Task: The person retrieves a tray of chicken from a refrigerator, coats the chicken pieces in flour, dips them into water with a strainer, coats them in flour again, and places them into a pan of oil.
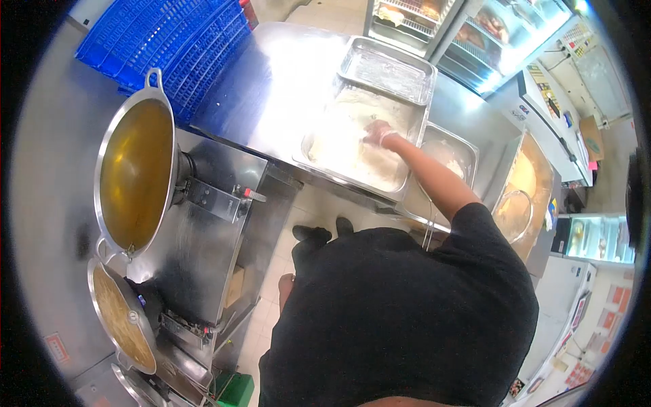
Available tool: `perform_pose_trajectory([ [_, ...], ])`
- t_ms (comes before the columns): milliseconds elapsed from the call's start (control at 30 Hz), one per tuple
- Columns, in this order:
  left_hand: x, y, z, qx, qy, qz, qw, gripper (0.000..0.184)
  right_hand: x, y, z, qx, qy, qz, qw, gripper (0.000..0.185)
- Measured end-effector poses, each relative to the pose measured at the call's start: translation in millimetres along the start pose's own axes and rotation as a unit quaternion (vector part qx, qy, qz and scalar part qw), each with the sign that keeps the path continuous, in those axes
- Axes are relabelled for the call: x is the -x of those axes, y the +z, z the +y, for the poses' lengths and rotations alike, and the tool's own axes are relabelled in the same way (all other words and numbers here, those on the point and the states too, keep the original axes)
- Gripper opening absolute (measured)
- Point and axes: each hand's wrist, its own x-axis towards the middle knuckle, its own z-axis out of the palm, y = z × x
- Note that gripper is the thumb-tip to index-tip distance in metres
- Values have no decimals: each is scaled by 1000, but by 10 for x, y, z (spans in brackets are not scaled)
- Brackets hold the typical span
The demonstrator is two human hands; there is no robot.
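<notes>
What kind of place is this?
Most likely a commercial kitchen: there's a very large pan of golden liquid, pale powder in a metal tray under the right hand, and a lit glass-door fridge.

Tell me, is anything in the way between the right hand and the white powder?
No, nothing that I can see. The right hand is already down in the big tray, right at the white powder. The small tray is at the big tray's far end, not between them.
</notes>
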Motion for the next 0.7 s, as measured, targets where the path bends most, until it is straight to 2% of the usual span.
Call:
perform_pose_trajectory([
  [100,12,19,5,-5,5,1,1000,32,-312,-67,-100,94,-25,11,995,49],
  [200,155,-4,8,-10,0,-1,1000,32,-618,307,-92,219,-86,32,971,46],
  [300,261,-2,-6,-13,-8,-3,1000,31,-625,609,-111,208,-128,28,969,47],
  [400,314,30,-7,-14,-14,-7,1000,31,-662,756,-7,74,-96,80,989,44],
  [533,322,37,-12,-16,-10,-12,1000,30,-717,636,222,-4,-64,40,997,49],
  [600,287,21,-26,-20,-5,-15,1000,30,-486,197,86,-27,-8,39,999,52],
  [633,266,14,-32,-22,-3,-16,1000,30,-348,-91,-19,-96,72,8,993,57],
  [700,211,-9,-38,-26,3,-20,999,30,-232,-399,-114,-26,49,17,998,58],
])
